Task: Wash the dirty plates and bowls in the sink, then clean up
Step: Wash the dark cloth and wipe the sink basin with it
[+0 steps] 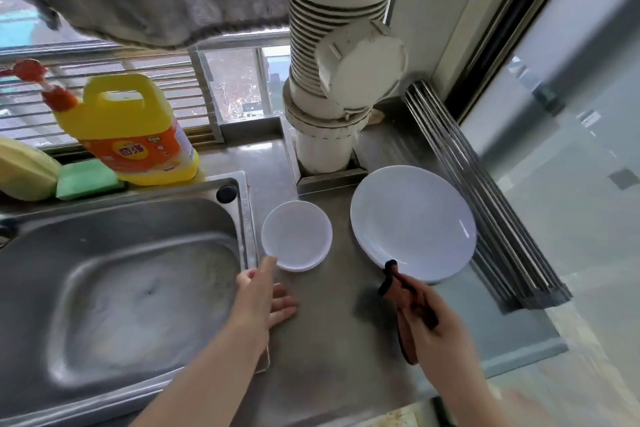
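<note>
The yellow detergent bottle (pixel 133 135) has an orange label reading "奇强".

Both forearms enter from the lower edge of the view, bare to the frame's limit. The left forearm runs up and to the right, ending in the left hand (pixel 265 298), which lies palm down with the fingers straight and slightly spread. Its forefinger points up and away; the remaining fingertips (pixel 289 305) angle to the right, low and flat. Nothing is held in it. The right forearm rises from the lower right corner toward the upper left. The right hand (pixel 434 319) is seen from the back, fingers curled inward and gripping a dark reddish-brown cloth (pixel 403 340) that hangs below the knuckles. The two hands are apart.
</note>
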The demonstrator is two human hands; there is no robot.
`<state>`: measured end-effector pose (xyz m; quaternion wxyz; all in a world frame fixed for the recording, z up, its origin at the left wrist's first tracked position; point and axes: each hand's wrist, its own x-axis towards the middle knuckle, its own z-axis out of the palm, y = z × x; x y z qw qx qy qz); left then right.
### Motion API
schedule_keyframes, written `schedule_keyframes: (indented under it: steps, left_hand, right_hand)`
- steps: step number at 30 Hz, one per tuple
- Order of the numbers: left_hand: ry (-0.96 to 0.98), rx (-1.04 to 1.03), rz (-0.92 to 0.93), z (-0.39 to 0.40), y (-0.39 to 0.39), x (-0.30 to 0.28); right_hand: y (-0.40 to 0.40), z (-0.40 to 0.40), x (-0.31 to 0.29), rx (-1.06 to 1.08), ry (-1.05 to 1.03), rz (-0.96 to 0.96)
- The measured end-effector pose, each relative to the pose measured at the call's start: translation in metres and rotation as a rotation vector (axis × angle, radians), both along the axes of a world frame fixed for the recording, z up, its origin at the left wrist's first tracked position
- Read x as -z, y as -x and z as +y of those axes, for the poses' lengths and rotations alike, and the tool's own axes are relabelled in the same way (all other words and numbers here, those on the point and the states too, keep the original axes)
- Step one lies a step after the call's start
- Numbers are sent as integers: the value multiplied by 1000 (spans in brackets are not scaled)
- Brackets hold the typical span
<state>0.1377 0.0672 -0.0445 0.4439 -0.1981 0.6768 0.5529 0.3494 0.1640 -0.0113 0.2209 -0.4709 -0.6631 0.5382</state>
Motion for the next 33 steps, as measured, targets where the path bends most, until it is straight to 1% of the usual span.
schedule_keyframes:
  steps: [3,7,10,13,18,20,23,27,33]
  left_hand:
    - [-51,181,-54,12,25,-8]
    - [-24,377,16,23,39,-4]
    - [8,423,95,26,42,-7]
    - [-4,463,150,33,42,-22]
    - [-79,678,212,85,24,-68]
    - [-110,772,216,113,9,-73]
    - [-109,886,226,145,-19,-66]
    - [-103,918,189,169,-44,-51]
    - [-62,951,230,176,-54,-33]
  right_hand:
    - [14,-6,-4,3,24,12]
    - [13,-11,-3,41,28,2]
    - [5,-12,1,84,29,-8]
    - [-1,-14,0,115,28,-6]
    - [-13,-16,-7,148,14,-22]
    - [-19,-14,-7,160,-4,-63]
    - [-29,-8,-4,174,-11,-119]
    - [-41,-5,-4,177,-23,-141]
    - [-46,-4,0,143,-12,-120]
